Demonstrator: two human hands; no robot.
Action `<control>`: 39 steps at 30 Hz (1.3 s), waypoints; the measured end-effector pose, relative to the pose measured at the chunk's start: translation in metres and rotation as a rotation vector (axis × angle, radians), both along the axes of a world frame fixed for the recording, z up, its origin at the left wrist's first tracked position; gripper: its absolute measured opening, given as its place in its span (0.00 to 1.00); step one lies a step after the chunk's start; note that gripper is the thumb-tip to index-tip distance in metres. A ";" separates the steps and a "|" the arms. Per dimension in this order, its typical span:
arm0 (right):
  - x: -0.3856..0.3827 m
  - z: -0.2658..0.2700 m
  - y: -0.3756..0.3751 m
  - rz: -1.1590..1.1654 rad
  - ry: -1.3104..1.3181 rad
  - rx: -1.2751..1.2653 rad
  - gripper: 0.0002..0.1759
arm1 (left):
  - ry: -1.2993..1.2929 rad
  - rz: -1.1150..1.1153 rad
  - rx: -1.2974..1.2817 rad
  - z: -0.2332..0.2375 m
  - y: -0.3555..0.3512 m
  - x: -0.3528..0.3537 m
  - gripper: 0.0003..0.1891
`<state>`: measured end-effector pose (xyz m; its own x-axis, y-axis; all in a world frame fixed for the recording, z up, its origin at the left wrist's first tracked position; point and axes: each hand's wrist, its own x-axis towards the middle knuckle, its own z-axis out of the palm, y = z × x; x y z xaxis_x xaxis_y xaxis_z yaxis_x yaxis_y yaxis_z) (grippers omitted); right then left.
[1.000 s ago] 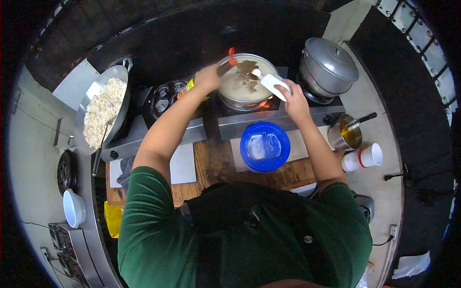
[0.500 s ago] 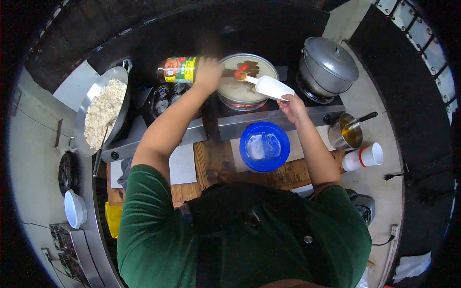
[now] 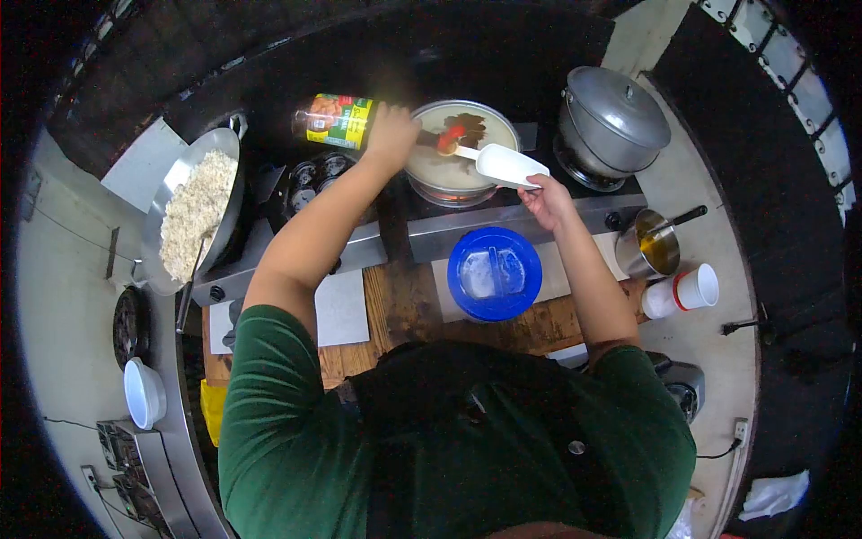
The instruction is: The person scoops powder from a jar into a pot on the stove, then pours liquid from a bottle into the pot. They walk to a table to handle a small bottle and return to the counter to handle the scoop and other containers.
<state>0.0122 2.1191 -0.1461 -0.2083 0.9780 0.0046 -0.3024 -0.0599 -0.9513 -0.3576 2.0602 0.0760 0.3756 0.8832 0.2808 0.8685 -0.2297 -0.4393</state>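
My left hand [image 3: 392, 135] is wrapped round a large bottle [image 3: 339, 121] with a yellow and green label, tilted on its side over the pot. Its dark neck points right, and a red piece [image 3: 454, 134] shows at the mouth. A white scoop [image 3: 512, 167] is gripped at its broad end by my right hand [image 3: 546, 203]; its narrow handle reaches left to the bottle's mouth. Beneath both lies a metal pot [image 3: 461, 196] of pale, cloudy liquid on a lit burner. A dark brown patch [image 3: 470, 128] spreads in this liquid.
A wok [image 3: 235, 160] of rice stands at left with a ladle [image 3: 187, 301]. At right are a lidded pot [image 3: 613, 126], a small saucepan [image 3: 639, 256] and white tubs [image 3: 699, 287]. A blue-lidded container [image 3: 494, 312] stands on the wooden counter [image 3: 386, 310] in front of me.
The labelled end of the bottle has risen a little, tipping it slightly further. The scoop has barely shifted in my right hand.
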 end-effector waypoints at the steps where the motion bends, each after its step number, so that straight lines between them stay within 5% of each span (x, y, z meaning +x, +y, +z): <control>1: -0.001 0.004 -0.003 -0.002 0.006 -0.001 0.22 | 0.009 0.000 0.005 -0.001 0.001 0.000 0.13; 22: 0.008 -0.010 0.002 0.069 0.002 -0.014 0.19 | 0.061 -0.041 0.061 0.009 0.000 0.009 0.10; 26: 0.002 0.014 -0.016 0.070 -0.002 -0.037 0.19 | 0.084 -0.057 0.097 0.007 0.005 0.010 0.10; 28: -0.012 0.061 -0.047 -0.012 0.202 -0.307 0.20 | 0.117 -0.055 0.081 0.006 0.008 0.012 0.10; 31: 0.005 -0.026 0.010 0.041 0.070 -0.039 0.21 | 0.157 -0.041 0.073 0.005 0.011 0.016 0.10; 35: 0.006 -0.035 0.011 0.042 0.139 -0.104 0.22 | 0.178 -0.066 0.067 0.007 0.014 0.018 0.10; 37: 0.008 -0.058 0.020 0.030 -0.158 0.221 0.22 | 0.232 -0.110 0.139 0.008 0.017 0.019 0.10; 39: 0.009 -0.063 0.021 0.028 -0.136 0.195 0.21 | 0.214 -0.100 0.118 0.011 0.015 0.024 0.10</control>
<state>0.0208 2.1401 -0.2091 -0.2471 0.9552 0.1632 -0.1719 0.1226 -0.9775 -0.3339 2.0753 0.0871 0.5212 0.8047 0.2842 0.7283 -0.2458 -0.6396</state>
